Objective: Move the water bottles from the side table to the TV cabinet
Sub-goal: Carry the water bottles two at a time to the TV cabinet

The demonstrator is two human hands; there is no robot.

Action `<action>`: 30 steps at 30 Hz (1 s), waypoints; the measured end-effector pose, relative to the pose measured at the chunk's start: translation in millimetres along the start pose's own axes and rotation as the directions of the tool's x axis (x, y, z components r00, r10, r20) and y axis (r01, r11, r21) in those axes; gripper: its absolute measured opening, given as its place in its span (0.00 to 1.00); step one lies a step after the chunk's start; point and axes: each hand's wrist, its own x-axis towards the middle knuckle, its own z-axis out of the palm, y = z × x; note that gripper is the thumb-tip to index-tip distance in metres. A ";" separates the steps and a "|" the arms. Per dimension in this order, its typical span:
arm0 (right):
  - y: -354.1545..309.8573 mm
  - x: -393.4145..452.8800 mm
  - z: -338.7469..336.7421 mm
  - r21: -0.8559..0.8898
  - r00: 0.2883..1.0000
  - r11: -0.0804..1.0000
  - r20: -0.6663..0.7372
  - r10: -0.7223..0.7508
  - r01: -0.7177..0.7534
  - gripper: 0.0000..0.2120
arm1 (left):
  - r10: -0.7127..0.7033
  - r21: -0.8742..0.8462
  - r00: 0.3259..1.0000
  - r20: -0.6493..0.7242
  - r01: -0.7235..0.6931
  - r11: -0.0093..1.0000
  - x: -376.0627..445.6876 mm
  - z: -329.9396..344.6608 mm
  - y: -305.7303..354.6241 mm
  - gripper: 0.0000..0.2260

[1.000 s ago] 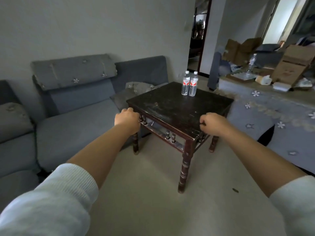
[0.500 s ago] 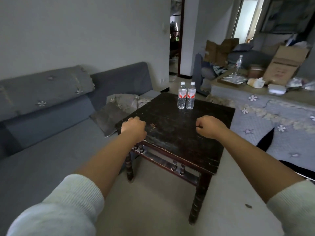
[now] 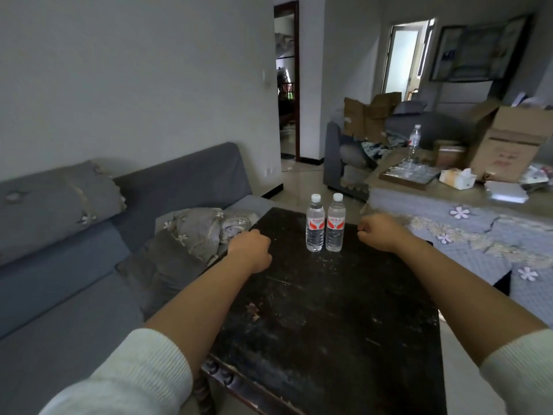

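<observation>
Two clear water bottles with white caps and red labels stand upright side by side, the left bottle (image 3: 315,223) touching the right bottle (image 3: 335,223), near the far edge of a dark wooden side table (image 3: 329,319). My left hand (image 3: 250,250) hovers over the table to the left of the bottles, fingers curled shut, holding nothing. My right hand (image 3: 378,232) is a fist to the right of them, also with nothing in it. Both hands are a short gap from the bottles.
A grey sofa (image 3: 74,265) with cushions (image 3: 191,232) runs along the left. To the right is a low surface with a floral cloth (image 3: 466,232) bearing cardboard boxes (image 3: 514,142), a tissue box (image 3: 457,178), a tray and another bottle (image 3: 414,140). A doorway (image 3: 287,85) opens behind.
I have moved closer to the side table. Both fists have travelled forward over the tabletop and now flank the two bottles.
</observation>
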 end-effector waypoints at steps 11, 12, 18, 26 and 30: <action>13.4 179.2 18.8 0.033 0.995 0.995 -0.029 0.093 -0.092 0.14 | 0.131 -0.056 0.991 -0.009 -0.132 0.990 187.6 -12.5 -18.5 0.16; 14.3 193.3 24.9 0.011 0.995 0.996 -0.046 0.094 -0.094 0.16 | 0.152 -0.071 0.988 -0.012 -0.152 0.986 206.2 -12.2 -19.4 0.16; 14.0 267.3 47.4 -0.003 0.978 0.978 -0.005 0.208 -0.208 0.29 | 0.340 -0.213 0.940 0.012 -0.330 0.920 326.8 -3.7 -10.8 0.16; 21.5 332.7 85.2 0.063 0.912 0.915 0.133 0.387 -0.398 0.35 | 0.578 -0.446 0.815 0.043 -0.502 0.741 426.4 26.7 21.7 0.22; 29.4 347.3 86.7 -0.003 0.903 0.908 0.106 0.417 -0.419 0.27 | 0.655 -0.470 0.755 0.022 -0.570 0.674 447.0 42.3 35.3 0.21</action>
